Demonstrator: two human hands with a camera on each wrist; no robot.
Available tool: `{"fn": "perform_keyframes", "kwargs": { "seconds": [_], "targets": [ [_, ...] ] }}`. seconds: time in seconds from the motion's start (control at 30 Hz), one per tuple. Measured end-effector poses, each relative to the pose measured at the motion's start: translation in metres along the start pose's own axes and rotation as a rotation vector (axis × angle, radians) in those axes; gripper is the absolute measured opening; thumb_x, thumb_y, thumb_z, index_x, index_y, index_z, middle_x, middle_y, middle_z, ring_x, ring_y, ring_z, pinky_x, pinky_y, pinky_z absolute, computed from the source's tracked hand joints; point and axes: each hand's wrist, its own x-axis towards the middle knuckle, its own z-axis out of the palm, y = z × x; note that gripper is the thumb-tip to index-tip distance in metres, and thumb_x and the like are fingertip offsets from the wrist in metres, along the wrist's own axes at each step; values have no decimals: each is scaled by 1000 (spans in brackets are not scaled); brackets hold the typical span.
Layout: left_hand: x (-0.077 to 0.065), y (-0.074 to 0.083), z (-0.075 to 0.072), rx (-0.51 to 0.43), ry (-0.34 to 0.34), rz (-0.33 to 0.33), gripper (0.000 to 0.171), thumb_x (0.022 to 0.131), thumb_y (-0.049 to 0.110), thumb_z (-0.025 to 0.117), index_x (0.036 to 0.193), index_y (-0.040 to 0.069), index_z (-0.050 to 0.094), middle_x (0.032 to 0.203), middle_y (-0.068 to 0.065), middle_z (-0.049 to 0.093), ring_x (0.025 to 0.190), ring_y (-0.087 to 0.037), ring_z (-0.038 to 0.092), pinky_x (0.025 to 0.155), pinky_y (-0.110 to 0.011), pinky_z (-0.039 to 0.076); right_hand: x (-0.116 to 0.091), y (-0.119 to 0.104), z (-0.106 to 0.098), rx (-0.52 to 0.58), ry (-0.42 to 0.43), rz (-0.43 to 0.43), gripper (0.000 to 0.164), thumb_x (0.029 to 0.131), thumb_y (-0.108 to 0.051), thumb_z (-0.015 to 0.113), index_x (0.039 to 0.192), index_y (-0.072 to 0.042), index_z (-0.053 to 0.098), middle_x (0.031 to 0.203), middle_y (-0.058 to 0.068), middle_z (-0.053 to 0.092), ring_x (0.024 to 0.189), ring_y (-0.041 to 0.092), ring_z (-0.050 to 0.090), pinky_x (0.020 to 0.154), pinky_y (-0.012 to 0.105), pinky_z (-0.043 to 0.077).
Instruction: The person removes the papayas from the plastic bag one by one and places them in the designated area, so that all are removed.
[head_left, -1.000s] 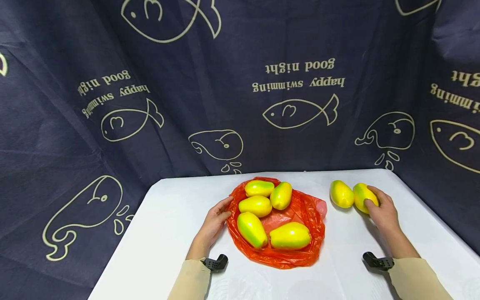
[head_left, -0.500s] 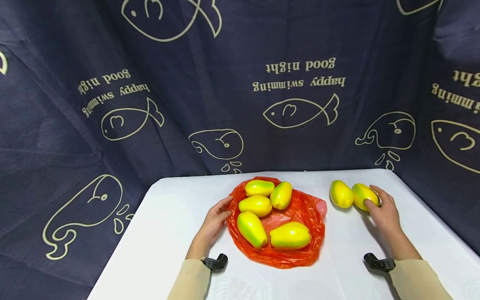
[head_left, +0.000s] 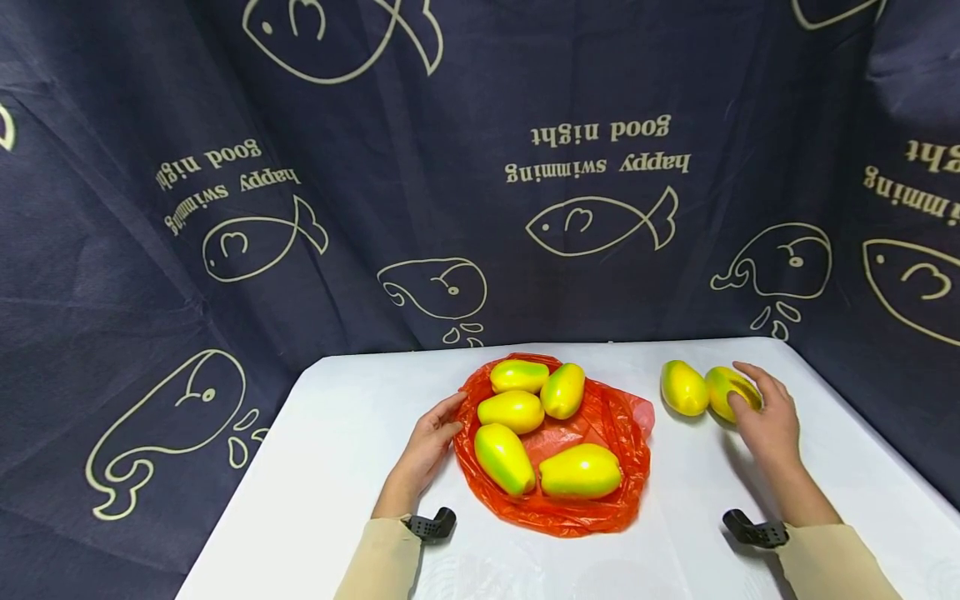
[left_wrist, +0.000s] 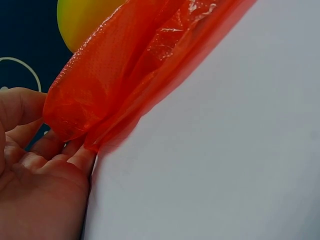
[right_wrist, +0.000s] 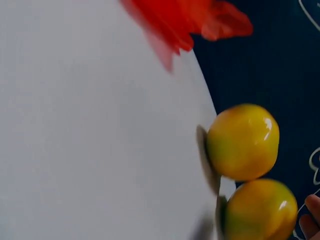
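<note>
A red plastic bag [head_left: 555,521] lies spread on the table, with several smooth yellow-green papaya-like fruits [head_left: 580,472] on it. My left hand [head_left: 424,450] is at the bag's left rim; in the left wrist view its thumb and fingers pinch the red film. At the right back, two more such fruits stand side by side: the left one [head_left: 683,388] and the right one [head_left: 723,393]. Over the right fruit is my right hand [head_left: 771,429], thumb and fingers spread. The right wrist view shows its fingertips [right_wrist: 312,212] apart from that fruit.
The white table [head_left: 345,417] ends at a dark blue curtain [head_left: 450,167] printed with fish and whales. A black wrist mount [head_left: 431,527] sits on the left arm, and a similar one [head_left: 753,529] on the right.
My right hand has loosened from the right fruit and its fingers have spread away, while the fruit stays beside its neighbour. The left hand and the bag have not visibly moved.
</note>
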Motion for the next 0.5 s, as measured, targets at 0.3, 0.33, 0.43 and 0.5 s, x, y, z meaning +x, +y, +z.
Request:
{"fn": "perform_keyframes", "kwargs": {
  "seconds": [0.3, 0.33, 0.43, 0.5],
  "targets": [
    [-1, 0, 0, 15, 2, 8, 54, 96, -1, 49, 148, 14, 48, 158, -8, 42, 148, -27, 37, 112, -26, 44, -5, -23, -1, 80, 32, -14, 50, 93, -12, 54, 142, -14, 55, 151, 20, 46, 141, 40, 38, 118, 46, 27],
    [-1, 0, 0, 17, 2, 9, 54, 96, -1, 49, 148, 13, 48, 158, -8, 41, 148, -27, 37, 111, -26, 44, -6, -26, -2, 88, 32, -14, 50, 93, -12, 54, 142, -15, 55, 151, 19, 47, 141, 39, 38, 118, 46, 27],
    [0, -1, 0, 18, -3, 18, 54, 96, -2, 49, 148, 12, 48, 158, -9, 41, 148, -28, 37, 111, -25, 45, -10, -35, -2, 99, 28, -19, 49, 93, -12, 54, 142, -16, 56, 150, 16, 48, 140, 27, 41, 116, 34, 31],
    [0, -1, 0, 10, 1, 12, 54, 95, -2, 50, 148, 13, 49, 158, -8, 42, 147, -27, 37, 110, -24, 45, -13, -40, -1, 110, 20, -36, 48, 94, -14, 54, 142, -17, 56, 148, 12, 50, 133, 9, 45, 109, 21, 34]
  ]
}}
